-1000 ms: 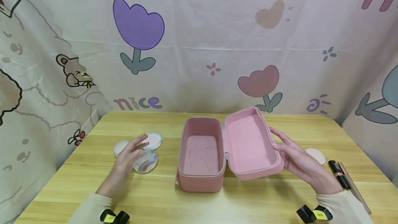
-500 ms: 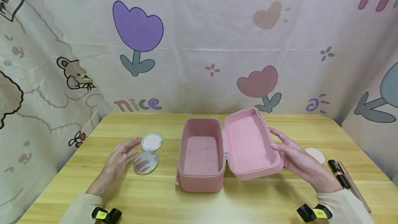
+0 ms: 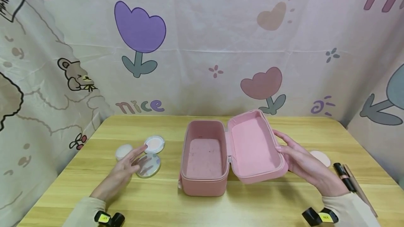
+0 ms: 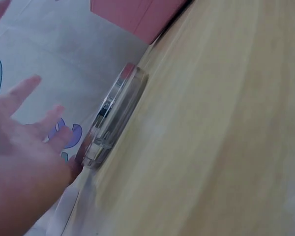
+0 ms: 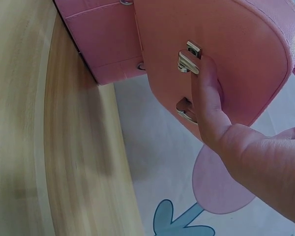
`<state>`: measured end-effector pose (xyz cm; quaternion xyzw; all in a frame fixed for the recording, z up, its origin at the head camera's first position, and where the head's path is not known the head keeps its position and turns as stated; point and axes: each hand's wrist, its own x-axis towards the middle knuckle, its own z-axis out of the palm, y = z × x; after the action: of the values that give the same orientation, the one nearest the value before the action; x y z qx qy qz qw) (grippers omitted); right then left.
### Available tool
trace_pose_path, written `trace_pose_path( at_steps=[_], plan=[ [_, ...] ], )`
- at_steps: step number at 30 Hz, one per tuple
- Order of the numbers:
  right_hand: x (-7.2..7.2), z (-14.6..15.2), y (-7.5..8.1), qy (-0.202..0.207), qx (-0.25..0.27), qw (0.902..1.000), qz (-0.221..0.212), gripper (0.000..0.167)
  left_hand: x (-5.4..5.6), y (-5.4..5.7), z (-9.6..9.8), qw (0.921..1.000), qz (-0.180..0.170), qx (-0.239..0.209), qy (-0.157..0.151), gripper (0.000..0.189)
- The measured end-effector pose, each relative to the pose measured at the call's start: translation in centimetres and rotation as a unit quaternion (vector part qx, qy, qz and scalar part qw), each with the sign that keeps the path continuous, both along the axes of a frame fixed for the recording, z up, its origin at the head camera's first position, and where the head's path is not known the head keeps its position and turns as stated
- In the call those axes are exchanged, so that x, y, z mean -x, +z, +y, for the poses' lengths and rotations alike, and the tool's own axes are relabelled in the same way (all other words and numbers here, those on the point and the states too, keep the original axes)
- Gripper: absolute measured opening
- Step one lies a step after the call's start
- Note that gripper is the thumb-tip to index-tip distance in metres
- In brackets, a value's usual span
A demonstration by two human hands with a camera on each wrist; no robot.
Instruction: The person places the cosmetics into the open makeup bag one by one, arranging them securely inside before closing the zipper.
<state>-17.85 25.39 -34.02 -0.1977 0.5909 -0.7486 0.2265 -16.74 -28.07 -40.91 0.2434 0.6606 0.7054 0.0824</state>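
A pink makeup case [image 3: 204, 185] stands on the table with its lid [image 3: 254, 146] swung out to the right. My right hand [image 3: 300, 162] holds that lid by its outer edge, thumb at the rim and other fingers behind; metal fittings [image 5: 188, 61] show on its outside in the right wrist view. At the left lies an open round compact, its mirror half [image 3: 149, 165] nearer and its pale powder half [image 3: 154, 144] behind. My left hand [image 3: 121, 171] is beside the compact, fingers spread. In the left wrist view a digit meets or nearly meets the compact's edge [image 4: 113, 120].
A small white round item [image 3: 123, 151] lies beyond my left hand. Right of my right hand are a flat pale disc [image 3: 321, 158], a black tube [image 3: 344, 177] and a slim brown stick [image 3: 360, 190]. A printed cloth [image 3: 202, 45] hangs behind the table [image 3: 252, 209].
My left hand drew back left and down from over the compact, then shifted slightly toward it again, baring the white round item. The right hand and lid have stayed put.
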Motion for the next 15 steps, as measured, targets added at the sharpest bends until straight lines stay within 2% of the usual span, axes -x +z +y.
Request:
trace_pose_path(
  at_steps=[2, 4, 7, 9, 12, 15],
  plan=[
    [0.0, 0.0, 0.0, -0.001, 0.000, 1.0000, -0.001, 0.045, 0.0, 0.0, 0.1, 0.9992, -0.010, 0.038, 0.007, 0.065],
    [0.1, 0.0, 0.0, -0.002, 0.000, 1.0000, -0.002, 0.045, 0.0, 0.0, 0.3, 0.9957, -0.015, 0.087, 0.028, 0.075],
    [0.1, 0.1, -0.1, -0.002, 0.001, 1.0000, -0.003, 0.044, 0.1, 0.2, 0.8, 0.9830, -0.026, 0.168, 0.070, 0.087],
    [0.1, 0.0, -0.1, -0.003, -0.001, 1.0000, -0.003, 0.045, 0.1, 0.2, 1.1, 0.9735, -0.035, 0.206, 0.092, 0.094],
    [0.1, 0.0, -0.1, -0.005, -0.004, 1.0000, -0.004, 0.045, 0.3, 0.3, 1.4, 0.9662, -0.040, 0.229, 0.112, 0.101],
    [0.1, 0.1, -0.1, -0.007, -0.003, 1.0000, -0.006, 0.044, 0.4, 0.1, 1.6, 0.9641, -0.028, 0.233, 0.124, 0.104]
  ],
)
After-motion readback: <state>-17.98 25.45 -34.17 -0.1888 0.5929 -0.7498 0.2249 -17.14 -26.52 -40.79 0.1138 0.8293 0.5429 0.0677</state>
